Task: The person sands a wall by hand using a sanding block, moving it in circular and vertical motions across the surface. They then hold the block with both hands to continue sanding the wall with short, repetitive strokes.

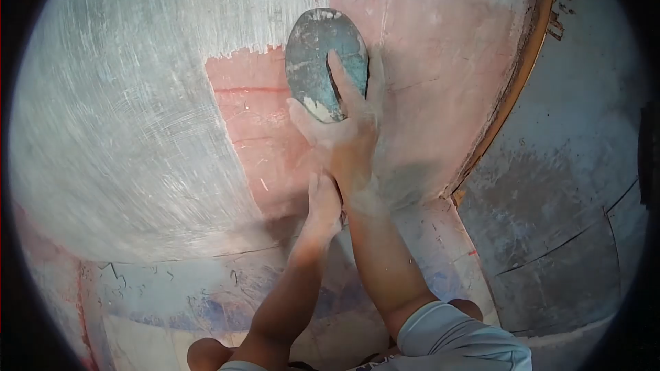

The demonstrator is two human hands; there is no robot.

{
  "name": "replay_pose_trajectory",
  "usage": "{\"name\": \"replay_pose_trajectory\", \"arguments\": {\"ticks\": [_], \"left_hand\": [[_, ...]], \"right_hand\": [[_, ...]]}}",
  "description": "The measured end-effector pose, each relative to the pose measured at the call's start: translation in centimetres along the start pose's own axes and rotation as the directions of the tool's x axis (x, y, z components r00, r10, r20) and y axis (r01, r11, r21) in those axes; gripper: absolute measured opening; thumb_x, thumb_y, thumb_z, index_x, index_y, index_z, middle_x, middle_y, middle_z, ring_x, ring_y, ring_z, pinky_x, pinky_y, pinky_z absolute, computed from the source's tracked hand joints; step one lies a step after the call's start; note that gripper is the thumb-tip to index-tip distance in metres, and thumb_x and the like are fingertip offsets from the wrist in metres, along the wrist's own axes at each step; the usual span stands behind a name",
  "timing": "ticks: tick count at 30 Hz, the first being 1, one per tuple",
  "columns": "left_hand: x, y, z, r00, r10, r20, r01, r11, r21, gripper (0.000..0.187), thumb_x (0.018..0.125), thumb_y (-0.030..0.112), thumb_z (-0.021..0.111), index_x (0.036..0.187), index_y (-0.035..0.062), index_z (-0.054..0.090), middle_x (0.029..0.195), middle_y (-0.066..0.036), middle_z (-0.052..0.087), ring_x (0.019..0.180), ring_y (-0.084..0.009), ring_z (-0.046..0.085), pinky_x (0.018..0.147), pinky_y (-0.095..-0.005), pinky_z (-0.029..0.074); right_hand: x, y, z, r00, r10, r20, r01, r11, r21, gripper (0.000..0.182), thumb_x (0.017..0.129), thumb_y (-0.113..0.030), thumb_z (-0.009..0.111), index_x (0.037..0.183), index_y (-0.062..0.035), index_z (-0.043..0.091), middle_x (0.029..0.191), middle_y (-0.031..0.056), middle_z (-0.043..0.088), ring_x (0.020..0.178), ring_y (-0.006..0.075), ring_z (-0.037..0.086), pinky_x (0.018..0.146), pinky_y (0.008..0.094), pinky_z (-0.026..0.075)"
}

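My right hand (347, 120) grips an oval, grey-blue hand pad (313, 48) with a worn, dust-marked top. One finger stretches across its upper side, the thumb lies at the lower left edge and other fingers are by the right edge. The pad rests against a curved wall (137, 96), over the line where a whitish coat meets a pink-red patch (247, 113). Just below, beside my right wrist, is my left hand (324, 203), dusty and with its fingers drawn together. Whatever it may hold is hidden.
An orange-brown edge (512, 106) curves down the right of the wall. Beyond it lies a grey-blue surface (564, 130) with dark cracks. Below the wall runs a scuffed ledge (158, 288) with blue and white stains. My knees (210, 354) show at the bottom.
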State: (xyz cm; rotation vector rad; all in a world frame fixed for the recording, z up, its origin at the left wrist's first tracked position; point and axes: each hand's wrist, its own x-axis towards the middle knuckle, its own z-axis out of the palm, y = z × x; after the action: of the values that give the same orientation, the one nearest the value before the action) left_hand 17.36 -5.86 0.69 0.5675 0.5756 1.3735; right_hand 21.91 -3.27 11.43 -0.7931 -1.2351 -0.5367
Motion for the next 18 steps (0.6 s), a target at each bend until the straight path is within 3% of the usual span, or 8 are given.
{"name": "replay_pose_trajectory", "arguments": {"ticks": [3, 5, 9, 11, 13, 14, 16, 18], "left_hand": [[0.8, 0.6, 1.1, 0.992, -0.085, 0.092, 0.093, 0.991, -0.091, 0.040, 0.111, 0.025, 0.037, 0.131, 0.0018, 0.063, 0.119, -0.009, 0.070, 0.098, -0.0172, 0.068, 0.078, -0.0332, 0.058], [-0.6, 5.0, 4.5, 0.988, 0.086, 0.126, -0.111, 0.973, 0.200, 0.040, 0.112, 0.026, 0.037, 0.132, 0.0022, 0.063, 0.117, -0.008, 0.071, 0.097, -0.0179, 0.069, 0.079, -0.0337, 0.058], [0.0, 5.4, 4.7, 0.982, 0.093, 0.166, -0.126, 0.972, 0.197, 0.038, 0.111, 0.027, 0.039, 0.127, 0.0026, 0.065, 0.103, -0.007, 0.071, 0.089, -0.0154, 0.068, 0.069, -0.0318, 0.056], [0.0, 3.8, 2.6, 0.985, 0.080, 0.151, -0.106, 0.979, 0.172, 0.039, 0.111, 0.027, 0.039, 0.127, 0.0024, 0.065, 0.104, -0.007, 0.070, 0.090, -0.0155, 0.068, 0.069, -0.0317, 0.055], [-0.2, 2.2, -0.5, 0.985, -0.077, 0.157, 0.029, 0.957, 0.288, 0.040, 0.111, 0.028, 0.039, 0.127, 0.0019, 0.064, 0.103, -0.006, 0.071, 0.081, -0.0143, 0.068, 0.061, -0.0308, 0.053], [1.3, 0.3, -1.3, 0.984, -0.080, 0.161, 0.031, 0.957, 0.287, 0.040, 0.111, 0.028, 0.039, 0.127, 0.0019, 0.064, 0.103, -0.006, 0.071, 0.081, -0.0143, 0.068, 0.061, -0.0308, 0.053], [2.8, -2.9, -0.9, 0.998, 0.021, -0.062, -0.024, 0.999, -0.046, 0.039, 0.110, 0.029, 0.040, 0.125, 0.0025, 0.065, 0.096, -0.005, 0.070, 0.066, -0.0117, 0.062, 0.049, -0.0286, 0.045], [0.4, 0.7, 2.2, 0.998, 0.059, -0.035, -0.059, 0.998, 0.019, 0.039, 0.110, 0.029, 0.041, 0.122, 0.0027, 0.066, 0.091, -0.004, 0.069, 0.061, -0.0111, 0.059, 0.046, -0.0282, 0.041]], "right_hand": [[2.6, -0.1, 0.6, 0.998, 0.053, 0.034, -0.055, 0.996, 0.064, 0.072, 0.068, -0.019, 0.093, 0.134, -0.0037, 0.071, 0.144, 0.0306, 0.055, 0.122, 0.0424, 0.065, 0.102, 0.0469, 0.055], [4.6, 0.0, 2.2, 0.998, 0.070, 0.000, -0.070, 0.997, 0.025, 0.070, 0.068, -0.017, 0.094, 0.134, -0.0049, 0.071, 0.149, 0.0303, 0.052, 0.118, 0.0414, 0.068, 0.098, 0.0458, 0.058], [5.0, 0.9, 2.9, 0.987, -0.045, -0.151, 0.067, 0.988, 0.141, 0.068, 0.073, -0.020, 0.094, 0.135, -0.0057, 0.070, 0.140, 0.0278, 0.061, 0.107, 0.0362, 0.073, 0.086, 0.0428, 0.061], [2.7, 0.1, 1.4, 0.987, 0.150, 0.063, -0.158, 0.975, 0.158, 0.073, 0.072, -0.021, 0.094, 0.138, -0.0033, 0.068, 0.148, 0.0297, 0.054, 0.113, 0.0348, 0.072, 0.090, 0.0425, 0.062], [0.9, 0.0, 0.3, 0.985, 0.145, 0.095, -0.155, 0.981, 0.112, 0.077, 0.072, -0.020, 0.094, 0.140, 0.0011, 0.066, 0.147, 0.0302, 0.053, 0.111, 0.0350, 0.072, 0.091, 0.0419, 0.061], [0.4, -0.1, -0.1, 0.996, 0.074, 0.053, -0.074, 0.997, 0.009, 0.077, 0.071, -0.020, 0.094, 0.139, 0.0023, 0.066, 0.144, 0.0296, 0.054, 0.112, 0.0356, 0.071, 0.091, 0.0419, 0.061], [0.4, -0.1, -0.2, 1.000, 0.004, 0.030, 0.000, 0.995, -0.104, 0.076, 0.071, -0.020, 0.094, 0.138, 0.0034, 0.066, 0.141, 0.0291, 0.056, 0.113, 0.0362, 0.070, 0.091, 0.0420, 0.060], [1.8, 0.3, 1.1, 0.985, 0.157, 0.069, -0.167, 0.968, 0.187, 0.075, 0.071, -0.018, 0.094, 0.139, 0.0003, 0.067, 0.145, 0.0300, 0.053, 0.122, 0.0392, 0.066, 0.094, 0.0425, 0.060]]}}
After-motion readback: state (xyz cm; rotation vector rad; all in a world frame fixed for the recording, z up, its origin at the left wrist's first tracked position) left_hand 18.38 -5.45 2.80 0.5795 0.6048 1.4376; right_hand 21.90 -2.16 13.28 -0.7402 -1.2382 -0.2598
